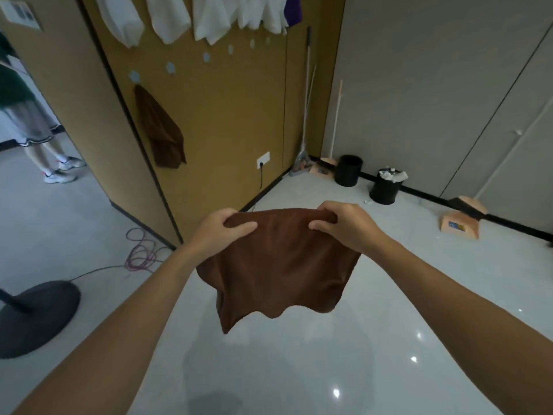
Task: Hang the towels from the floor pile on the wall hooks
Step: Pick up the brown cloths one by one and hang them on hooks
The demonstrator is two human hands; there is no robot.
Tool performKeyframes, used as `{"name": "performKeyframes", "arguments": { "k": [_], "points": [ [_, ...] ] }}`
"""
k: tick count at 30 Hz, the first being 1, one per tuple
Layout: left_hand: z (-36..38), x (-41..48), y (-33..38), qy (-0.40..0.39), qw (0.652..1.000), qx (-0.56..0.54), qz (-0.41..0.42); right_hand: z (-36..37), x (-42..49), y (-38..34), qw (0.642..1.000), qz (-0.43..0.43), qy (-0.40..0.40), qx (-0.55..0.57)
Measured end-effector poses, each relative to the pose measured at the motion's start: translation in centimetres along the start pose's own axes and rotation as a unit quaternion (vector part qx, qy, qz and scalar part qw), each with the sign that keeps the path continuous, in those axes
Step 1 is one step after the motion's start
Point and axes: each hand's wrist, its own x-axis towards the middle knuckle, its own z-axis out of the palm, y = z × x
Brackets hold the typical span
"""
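A brown towel [278, 265] hangs in the air in front of me, spread between both hands. My left hand [221, 232] grips its top edge on the left, and my right hand [344, 226] pinches the top edge on the right. On the tan wall ahead, another brown towel [160, 130] hangs from the lowest hook. A row of several pale hooks [170, 68] climbs up and to the right above it, bare. Several white towels [206, 16] and a purple one [291, 9] hang along the top of the wall. No floor pile is in view.
A dark round stand base [39, 313] sits on the floor at left, with a pink cable [140, 253] coiled near the wall's corner. Two black bins [348, 170] and brooms with dustpans [460, 217] stand along the right wall. A person's legs [51, 157] show at far left.
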Motion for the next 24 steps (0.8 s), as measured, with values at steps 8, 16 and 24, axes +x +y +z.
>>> {"name": "performKeyframes", "arguments": {
  "k": [8, 16, 24],
  "points": [
    [0.8, 14.4, 2.4, 0.010, 0.999, 0.013, 0.028, -0.8, 14.2, 6.5, 0.994, -0.058, 0.079, 0.039],
    [1.4, 26.4, 5.0, 0.102, 0.993, -0.031, -0.049, -3.3, 30.3, 11.4, 0.984, -0.157, 0.023, 0.081],
    [-1.1, 35.3, 5.3, 0.201, 0.977, -0.042, -0.062, -3.5, 43.3, 10.8, 0.947, -0.280, -0.048, 0.147]
  ]
}}
